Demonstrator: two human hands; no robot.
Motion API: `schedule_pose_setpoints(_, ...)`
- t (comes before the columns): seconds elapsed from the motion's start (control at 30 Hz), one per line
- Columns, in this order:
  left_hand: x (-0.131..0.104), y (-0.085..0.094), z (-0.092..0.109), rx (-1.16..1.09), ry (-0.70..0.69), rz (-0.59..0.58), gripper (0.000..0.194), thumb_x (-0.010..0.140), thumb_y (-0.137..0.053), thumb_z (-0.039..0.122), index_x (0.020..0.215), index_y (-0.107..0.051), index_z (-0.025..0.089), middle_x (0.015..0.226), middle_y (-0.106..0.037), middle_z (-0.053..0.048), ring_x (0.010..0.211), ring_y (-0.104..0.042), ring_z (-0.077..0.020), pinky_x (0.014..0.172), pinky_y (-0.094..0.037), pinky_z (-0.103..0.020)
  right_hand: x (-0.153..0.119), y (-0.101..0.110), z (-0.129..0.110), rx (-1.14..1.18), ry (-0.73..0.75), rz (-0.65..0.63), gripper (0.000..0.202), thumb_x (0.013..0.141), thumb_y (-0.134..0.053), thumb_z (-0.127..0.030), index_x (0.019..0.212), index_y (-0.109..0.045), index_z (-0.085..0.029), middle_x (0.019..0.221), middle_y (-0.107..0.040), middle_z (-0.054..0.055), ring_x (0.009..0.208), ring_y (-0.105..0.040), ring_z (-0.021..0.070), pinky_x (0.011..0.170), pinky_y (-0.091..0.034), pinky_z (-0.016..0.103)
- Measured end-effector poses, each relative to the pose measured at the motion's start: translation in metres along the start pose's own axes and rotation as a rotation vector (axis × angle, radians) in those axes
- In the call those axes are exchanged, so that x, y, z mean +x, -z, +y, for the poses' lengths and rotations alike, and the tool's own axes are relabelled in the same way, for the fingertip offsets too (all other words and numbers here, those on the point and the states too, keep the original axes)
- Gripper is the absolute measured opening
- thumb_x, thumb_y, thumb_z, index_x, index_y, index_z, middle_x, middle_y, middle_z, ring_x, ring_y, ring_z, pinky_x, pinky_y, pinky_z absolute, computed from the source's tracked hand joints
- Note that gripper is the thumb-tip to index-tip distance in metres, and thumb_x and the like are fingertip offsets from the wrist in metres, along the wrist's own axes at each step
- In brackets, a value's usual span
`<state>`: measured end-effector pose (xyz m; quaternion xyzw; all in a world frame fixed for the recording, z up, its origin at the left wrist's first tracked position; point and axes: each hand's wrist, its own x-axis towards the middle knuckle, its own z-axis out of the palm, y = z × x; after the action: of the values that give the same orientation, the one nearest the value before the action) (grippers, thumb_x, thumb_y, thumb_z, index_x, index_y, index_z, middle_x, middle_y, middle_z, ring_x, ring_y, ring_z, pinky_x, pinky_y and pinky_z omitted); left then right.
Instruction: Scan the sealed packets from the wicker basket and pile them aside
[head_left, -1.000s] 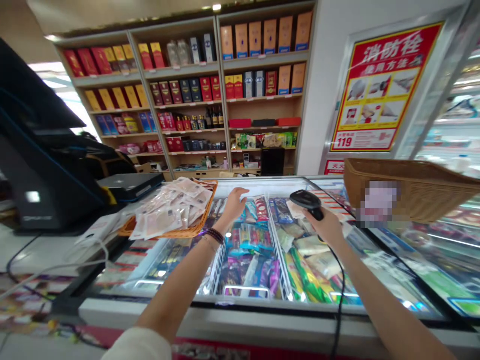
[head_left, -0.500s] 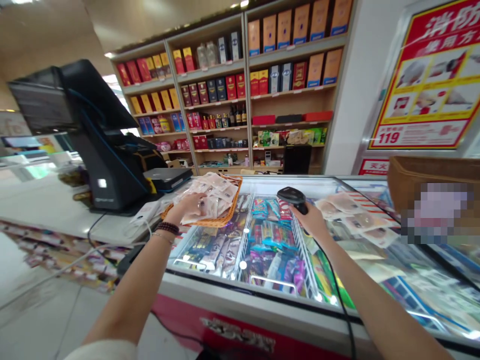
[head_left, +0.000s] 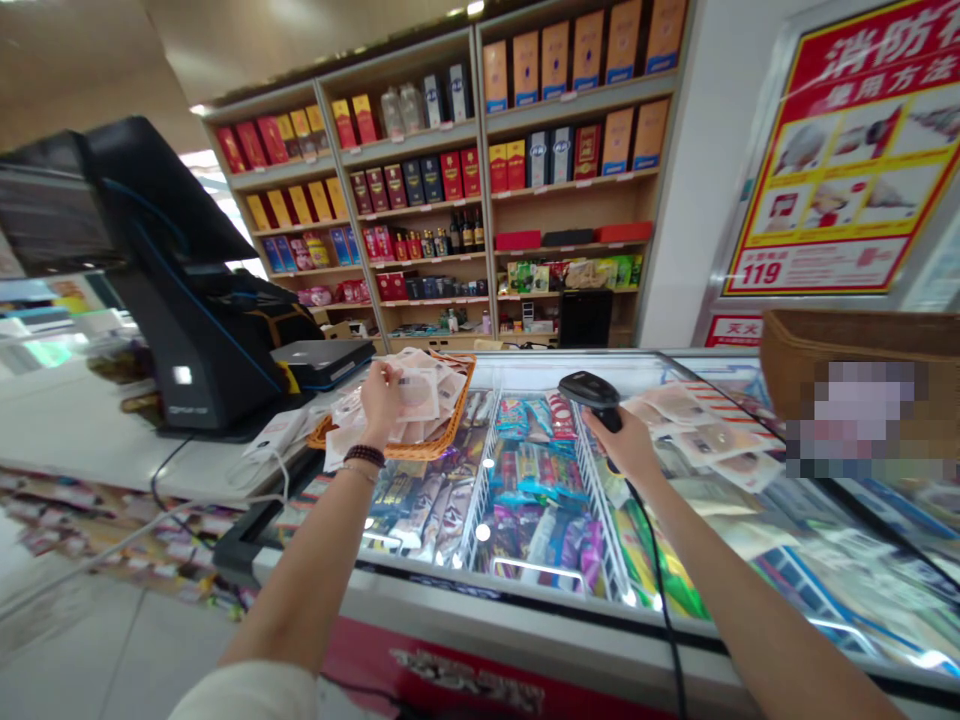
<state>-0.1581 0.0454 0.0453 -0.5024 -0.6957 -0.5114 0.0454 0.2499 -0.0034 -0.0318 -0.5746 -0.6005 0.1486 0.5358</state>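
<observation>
Above the orange wicker basket (head_left: 448, 440), my left hand (head_left: 380, 402) is closed on the edge of a small clear packet (head_left: 418, 394). More such packets fill the basket, which rests on the freezer's glass top. In my right hand (head_left: 628, 446) is a black handheld barcode scanner (head_left: 592, 390), its head pointing left and its cord hanging down past my forearm. Right of the scanner, several similar flat packets (head_left: 709, 440) lie in a loose spread on the glass.
Beneath the glass, the freezer (head_left: 450, 600) holds wire baskets of bagged ice creams (head_left: 536, 470). A dark till screen (head_left: 172, 260) and a flat black device (head_left: 322, 362) stand on the left counter. A brown box (head_left: 847, 345) is at right; shelves (head_left: 420, 130) of boxed goods stand behind.
My left hand has risen from the basket's pile and now lifts one packet by its edge. The scanner stays in my right hand, nearly still. The view has shifted slightly.
</observation>
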Motion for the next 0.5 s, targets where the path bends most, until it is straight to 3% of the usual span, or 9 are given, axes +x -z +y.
schedule_pose_setpoints(0.1,-0.004,-0.021,0.018,-0.317,-0.048,0.019,0.005,0.089,-0.059,0.020,0.093,-0.058,0.021,0.085,-0.068,-0.002,0.082,-0.066,-0.0187,0.078,-0.049,-0.028,0.002,0.000,0.004,0.050,-0.024,0.011,0.057,0.077,-0.061,-0.082,0.072,-0.062,-0.026,0.046,-0.060,0.002,0.051,-0.065,0.0256,0.051,-0.048,0.032)
schedule_pose_setpoints(0.2,-0.019,-0.053,0.043,-0.549,-0.078,-0.087,0.007,0.086,-0.058,0.015,0.089,-0.062,0.020,0.090,-0.069,-0.003,0.086,-0.065,-0.0176,0.082,-0.051,-0.028,0.002,0.001,0.004,0.111,-0.054,0.017,0.058,0.075,-0.063,-0.084,0.069,-0.060,-0.026,0.045,-0.059,0.001,0.044,-0.061,0.0231,0.048,-0.048,0.033)
schedule_pose_setpoints(0.27,-0.036,-0.079,0.060,-0.693,-0.010,-0.221,0.013,0.082,-0.059,0.011,0.090,-0.067,0.018,0.094,-0.072,-0.006,0.091,-0.067,-0.0185,0.087,-0.052,-0.030,0.002,0.003,0.004,0.153,-0.067,0.014,0.058,0.074,-0.065,-0.084,0.068,-0.058,-0.027,0.045,-0.059,0.001,0.042,-0.059,0.0219,0.047,-0.048,0.032)
schedule_pose_setpoints(0.4,-0.085,-0.130,0.082,-0.962,0.241,-0.556,0.047,0.069,-0.064,0.003,0.114,-0.072,0.014,0.102,-0.075,-0.009,0.087,-0.070,-0.0191,0.086,-0.056,-0.033,0.000,0.008,0.004,0.205,-0.090,-0.016,0.057,0.074,-0.067,-0.083,0.066,-0.057,-0.027,0.043,-0.057,0.001,0.039,-0.056,0.0205,0.043,-0.045,0.031)
schedule_pose_setpoints(0.5,-0.119,-0.159,0.086,-1.042,0.327,-0.596,0.062,0.061,-0.069,-0.001,0.121,-0.071,0.012,0.112,-0.075,-0.012,0.092,-0.071,-0.0195,0.086,-0.057,-0.031,-0.001,0.011,0.005,0.206,-0.119,-0.032,0.056,0.075,-0.067,-0.081,0.067,-0.056,-0.026,0.042,-0.056,0.000,0.038,-0.055,0.0197,0.042,-0.044,0.031)
